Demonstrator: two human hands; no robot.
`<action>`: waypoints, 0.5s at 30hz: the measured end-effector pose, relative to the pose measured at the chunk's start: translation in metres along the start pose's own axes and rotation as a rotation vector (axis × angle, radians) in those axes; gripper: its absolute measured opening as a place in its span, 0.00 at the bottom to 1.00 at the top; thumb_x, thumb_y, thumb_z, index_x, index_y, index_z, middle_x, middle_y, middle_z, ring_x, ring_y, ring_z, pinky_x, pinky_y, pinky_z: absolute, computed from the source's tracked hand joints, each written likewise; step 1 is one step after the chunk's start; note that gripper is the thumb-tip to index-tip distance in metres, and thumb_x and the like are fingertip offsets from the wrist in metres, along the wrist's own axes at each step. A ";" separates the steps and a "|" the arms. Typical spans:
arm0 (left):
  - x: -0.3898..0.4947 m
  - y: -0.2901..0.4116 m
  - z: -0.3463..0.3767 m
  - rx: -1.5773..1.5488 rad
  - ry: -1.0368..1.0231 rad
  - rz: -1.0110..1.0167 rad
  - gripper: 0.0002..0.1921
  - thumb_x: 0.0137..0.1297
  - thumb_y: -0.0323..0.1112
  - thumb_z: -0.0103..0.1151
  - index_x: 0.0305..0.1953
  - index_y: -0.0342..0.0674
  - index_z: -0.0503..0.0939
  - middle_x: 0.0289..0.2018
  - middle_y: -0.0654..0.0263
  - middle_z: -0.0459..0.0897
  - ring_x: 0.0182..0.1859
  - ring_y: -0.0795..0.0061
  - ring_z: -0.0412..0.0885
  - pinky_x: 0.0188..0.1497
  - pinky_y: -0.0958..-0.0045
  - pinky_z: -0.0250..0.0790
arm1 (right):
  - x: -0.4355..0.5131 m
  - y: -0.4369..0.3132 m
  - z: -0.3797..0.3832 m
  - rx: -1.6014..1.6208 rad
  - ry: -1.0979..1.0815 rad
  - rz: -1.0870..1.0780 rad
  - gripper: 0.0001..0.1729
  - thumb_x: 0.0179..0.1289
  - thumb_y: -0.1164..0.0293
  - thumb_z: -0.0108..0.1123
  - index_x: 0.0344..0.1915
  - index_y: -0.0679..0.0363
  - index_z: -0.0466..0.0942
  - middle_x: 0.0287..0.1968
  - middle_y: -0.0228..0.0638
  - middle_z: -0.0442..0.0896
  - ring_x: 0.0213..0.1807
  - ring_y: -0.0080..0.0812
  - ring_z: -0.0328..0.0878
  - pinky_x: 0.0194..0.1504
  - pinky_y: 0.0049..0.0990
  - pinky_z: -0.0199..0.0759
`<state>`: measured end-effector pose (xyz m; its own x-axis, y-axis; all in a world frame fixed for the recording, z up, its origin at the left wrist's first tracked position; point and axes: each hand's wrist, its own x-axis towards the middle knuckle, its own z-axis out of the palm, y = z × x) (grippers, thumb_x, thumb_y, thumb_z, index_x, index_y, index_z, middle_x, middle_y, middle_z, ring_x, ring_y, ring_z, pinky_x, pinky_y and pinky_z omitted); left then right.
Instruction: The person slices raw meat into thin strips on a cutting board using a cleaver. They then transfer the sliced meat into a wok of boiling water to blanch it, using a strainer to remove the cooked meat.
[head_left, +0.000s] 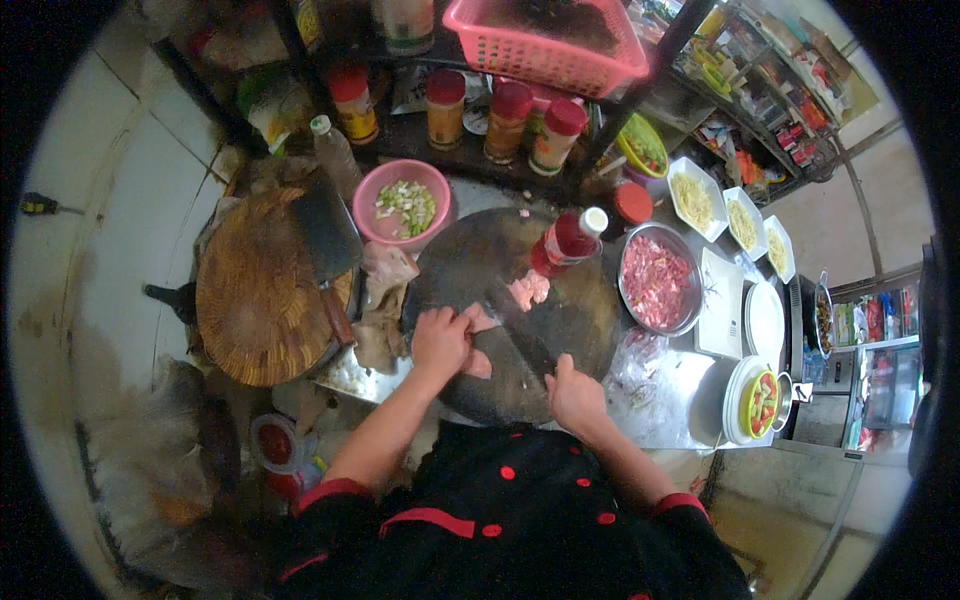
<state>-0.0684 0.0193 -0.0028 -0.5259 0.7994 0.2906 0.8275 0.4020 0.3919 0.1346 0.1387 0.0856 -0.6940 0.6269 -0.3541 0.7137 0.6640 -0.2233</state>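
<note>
My left hand presses a piece of raw pale-pink meat onto a dark round chopping board. A second bit of meat pokes out beside that hand's wrist side. In my right hand is the handle of a dark-bladed knife, its blade slanting away to the upper left, blurred at the tip, close to the held meat. Just past the blade lies a small heap of cut meat. A red-filled bottle with a white cap stands on the board's far side.
Left of the board, a cleaver rests on a wooden block. A pink bowl of chopped scallion sits behind. To the right are a metal bowl of sliced meat, a clear plastic bag and white plates. Seasoning jars line the shelf.
</note>
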 end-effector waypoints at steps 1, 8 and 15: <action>0.000 0.000 0.001 -0.016 -0.075 -0.035 0.10 0.46 0.32 0.62 0.35 0.45 0.81 0.32 0.60 0.77 0.38 0.55 0.76 0.42 0.58 0.68 | 0.002 0.004 0.000 0.013 -0.037 0.007 0.16 0.67 0.61 0.50 0.43 0.61 0.62 0.27 0.51 0.81 0.29 0.55 0.80 0.32 0.51 0.73; 0.028 0.009 0.032 -0.151 0.005 -0.089 0.09 0.53 0.35 0.60 0.37 0.46 0.82 0.30 0.60 0.78 0.35 0.56 0.78 0.40 0.56 0.68 | 0.000 0.020 0.002 0.067 0.122 0.001 0.14 0.67 0.62 0.50 0.41 0.61 0.61 0.26 0.51 0.80 0.26 0.56 0.79 0.28 0.51 0.72; 0.027 0.006 0.032 -0.184 -0.003 0.093 0.12 0.47 0.33 0.65 0.37 0.45 0.81 0.38 0.61 0.79 0.44 0.55 0.76 0.46 0.58 0.68 | -0.003 0.015 0.003 0.075 0.097 -0.060 0.14 0.66 0.63 0.51 0.40 0.61 0.62 0.24 0.52 0.80 0.25 0.55 0.79 0.27 0.50 0.72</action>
<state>-0.0715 0.0572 -0.0208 -0.4482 0.8308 0.3300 0.8222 0.2382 0.5169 0.1477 0.1451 0.0806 -0.7388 0.6259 -0.2496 0.6734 0.6711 -0.3102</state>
